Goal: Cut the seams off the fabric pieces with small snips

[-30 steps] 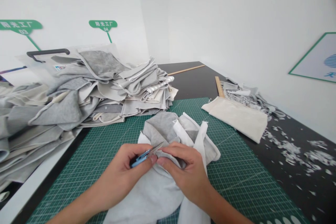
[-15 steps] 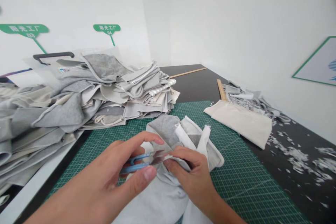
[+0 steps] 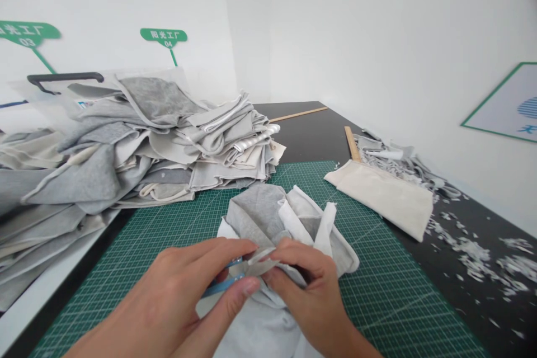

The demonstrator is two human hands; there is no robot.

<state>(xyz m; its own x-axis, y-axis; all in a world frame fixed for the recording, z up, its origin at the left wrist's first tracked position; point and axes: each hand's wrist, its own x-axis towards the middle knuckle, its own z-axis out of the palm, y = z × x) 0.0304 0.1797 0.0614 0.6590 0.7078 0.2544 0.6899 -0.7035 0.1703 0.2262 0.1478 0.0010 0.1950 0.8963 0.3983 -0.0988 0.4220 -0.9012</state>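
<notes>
My left hand is closed around a pair of blue-handled thread snips. Their metal blades are at the edge of the cloth, partly hidden by my fingers and the fabric. With thumb and fingers pinched, my right hand grips a fold of the grey and white fabric piece. That piece lies bunched on the green cutting mat, with white trim and strips standing up at its far side. The fingertips of both hands are close together over it.
A large heap of grey and cream fabric pieces fills the left side. On the right lie a folded cream cloth, a wooden ruler and a pile of scraps. Small clippings litter the black table.
My left hand has moved right and slightly down, bringing the snips' blades onto the cloth edge by my right fingers. The right hand keeps its pinch. The view has shifted slightly.
</notes>
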